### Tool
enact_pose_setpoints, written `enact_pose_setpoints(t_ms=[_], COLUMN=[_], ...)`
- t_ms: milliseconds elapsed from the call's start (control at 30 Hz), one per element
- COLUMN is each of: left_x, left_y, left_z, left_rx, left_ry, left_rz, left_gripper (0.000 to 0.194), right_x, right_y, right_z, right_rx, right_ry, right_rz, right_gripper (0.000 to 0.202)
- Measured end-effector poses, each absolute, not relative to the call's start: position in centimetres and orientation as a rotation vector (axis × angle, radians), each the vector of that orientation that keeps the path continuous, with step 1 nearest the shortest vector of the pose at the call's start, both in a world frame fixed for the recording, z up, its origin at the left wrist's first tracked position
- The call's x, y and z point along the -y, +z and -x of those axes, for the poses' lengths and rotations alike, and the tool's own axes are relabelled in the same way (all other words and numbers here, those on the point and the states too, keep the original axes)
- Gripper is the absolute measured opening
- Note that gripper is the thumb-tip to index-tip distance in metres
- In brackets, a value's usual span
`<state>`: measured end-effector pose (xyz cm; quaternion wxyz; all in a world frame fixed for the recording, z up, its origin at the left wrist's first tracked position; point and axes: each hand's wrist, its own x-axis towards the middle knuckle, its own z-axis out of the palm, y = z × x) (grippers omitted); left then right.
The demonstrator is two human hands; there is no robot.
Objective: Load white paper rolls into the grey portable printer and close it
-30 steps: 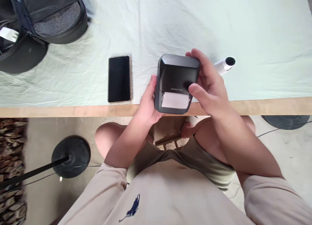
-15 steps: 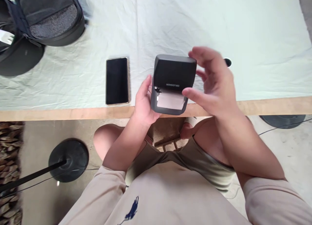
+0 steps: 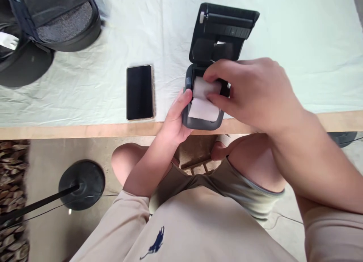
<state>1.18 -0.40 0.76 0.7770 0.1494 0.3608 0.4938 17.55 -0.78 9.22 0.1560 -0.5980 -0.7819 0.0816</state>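
A dark grey label printer [image 3: 198, 123] is held over the table's front edge, its black lid [image 3: 218, 36] swung up and back. My left hand [image 3: 179, 116] grips its left side, thumb on the rim and the other fingers hidden behind the body. Inside the printer sits a white label roll [image 3: 202, 88], and a loose strip of its paper lies toward the near rim. Over the right side of the printer, my right hand [image 3: 249, 93] has its thumb and forefinger closed at the label roll; its other fingers are curled and partly hidden.
A smartphone [image 3: 140, 92] with a dark screen lies left of the printer on the pale cloth [image 3: 93, 99]. An open black case [image 3: 70, 31] with a white plug-like item stands at the far left. A round black stand base [image 3: 82, 184] is on the floor below.
The printer's lid has gone from shut to open. My right hand has moved from beside the lid onto the label roll inside. My left hand keeps its hold.
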Motion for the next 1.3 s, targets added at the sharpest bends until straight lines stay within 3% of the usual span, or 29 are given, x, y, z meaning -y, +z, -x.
enact_pose_setpoints(t_ms=[133,267,400,533,633,867,1033,1167,1300], left_x=[0.5,0.5,0.4,0.2,0.2,0.4,0.4,0.2,0.2], left_y=[1.1,1.4,1.1,1.0,1.0,1.3,1.2,1.2,1.3], left_z=[-1.2,-1.3,-1.2,-1.1,-1.0,-1.0,-1.0,-1.0,-1.0], left_rx=[-0.745,-0.726,-0.741,-0.739,-0.695,-0.759,-0.752,-0.765,-0.771], left_ry=[1.056,1.008,1.013,1.048,1.096,1.065,1.09,1.087,1.086], left_rz=[-0.303,-0.317,-0.339,-0.32,-0.334,-0.351,-0.383,-0.358,-0.357], left_gripper=[0.036,0.03,0.023,0.034,0.043,0.051,0.048,0.046,0.044], right_x=[-0.7,-1.0,0.5,1.6,1.6,1.4,2.4,2.5,0.8], right_y=[10.5,10.4,9.6,7.6,4.9,-1.4,-0.1,1.4,-0.9], right_z=[-16.3,-17.2,-19.9,-21.5,-21.3,-21.2,-22.8,-25.7,-28.2], right_rx=[2.411,2.297,1.713,1.004,0.976,1.499,1.533,1.357,1.477], right_ry=[0.147,0.33,0.735,0.958,1.044,0.564,0.506,0.152,0.185], right_rz=[2.08,1.842,1.484,1.205,1.19,1.443,1.56,1.493,1.655], right_gripper=[0.036,0.044,0.05,0.04,0.036,0.029,0.051,0.032,0.063])
